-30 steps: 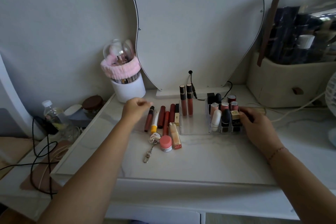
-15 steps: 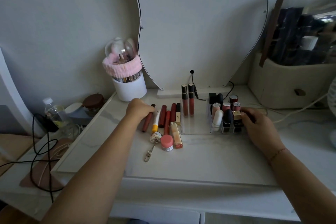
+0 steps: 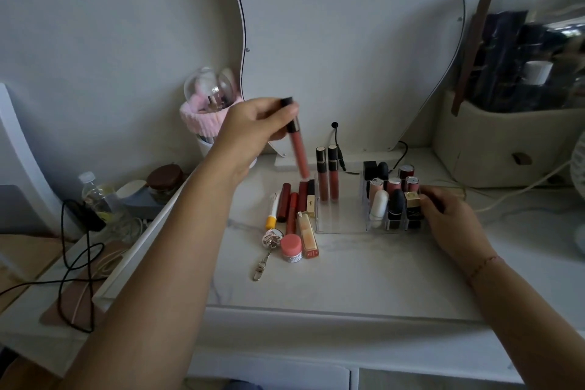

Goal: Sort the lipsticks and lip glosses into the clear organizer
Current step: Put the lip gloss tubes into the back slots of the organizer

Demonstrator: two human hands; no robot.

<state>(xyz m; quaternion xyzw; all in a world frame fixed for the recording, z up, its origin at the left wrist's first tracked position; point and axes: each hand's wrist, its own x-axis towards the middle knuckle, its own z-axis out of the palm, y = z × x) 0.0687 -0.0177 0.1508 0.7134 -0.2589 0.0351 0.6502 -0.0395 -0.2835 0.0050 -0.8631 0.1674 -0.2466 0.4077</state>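
Observation:
My left hand (image 3: pixel 250 127) pinches a black-capped red lip gloss tube (image 3: pixel 297 149) by its cap, raised above the table, its lower end hanging just left of the clear organizer (image 3: pixel 342 222). Two lip glosses (image 3: pixel 327 172) stand in the organizer's left part. Several lipsticks (image 3: pixel 394 196) fill its right compartments. My right hand (image 3: pixel 449 222) rests against the organizer's right side, fingers curled on it. Loose red tubes (image 3: pixel 292 206), a white-and-yellow tube (image 3: pixel 272 209), a peach gloss (image 3: pixel 307 234) and a pink jar (image 3: pixel 291 247) lie left of the organizer.
A keychain (image 3: pixel 269 247) lies by the jar. A white cup with a pink band (image 3: pixel 205 123) stands at the back left, a curved mirror (image 3: pixel 348 41) behind the organizer. A beige case (image 3: pixel 506 142) sits at the right. Cables (image 3: pixel 79 263) and a bottle (image 3: pixel 98 196) lie left.
My left hand has picked the leftmost red gloss tube off the table and lifted it up and to the right, toward the organizer. My right hand has stayed at the organizer's side.

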